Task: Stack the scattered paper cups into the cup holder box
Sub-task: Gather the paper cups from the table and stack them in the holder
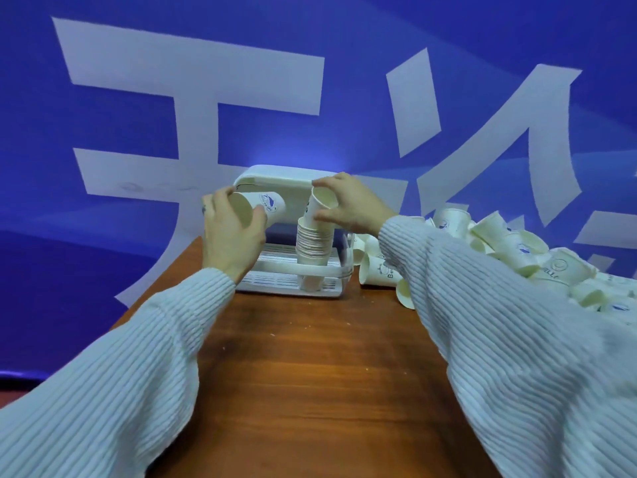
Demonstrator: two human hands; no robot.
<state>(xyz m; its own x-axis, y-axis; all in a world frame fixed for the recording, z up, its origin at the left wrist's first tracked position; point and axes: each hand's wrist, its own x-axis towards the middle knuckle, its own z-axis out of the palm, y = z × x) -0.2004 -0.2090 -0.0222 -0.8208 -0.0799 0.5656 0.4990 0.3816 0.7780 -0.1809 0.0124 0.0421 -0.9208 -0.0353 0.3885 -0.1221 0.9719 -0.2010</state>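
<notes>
Right hand (348, 205) pinching a cream paper cup (322, 207) onto the nested cup stack (314, 244) in the white plastic holder box (275, 281) — left hand (232, 232) gripping the next printed cup (256, 207), which probably needs uprighting.

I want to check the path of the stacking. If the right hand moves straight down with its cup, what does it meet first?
The right hand holds a cup tilted just above the stack of cups in the cup holder box. Going down, the cup would likely meet the stack's top rim first.
</notes>
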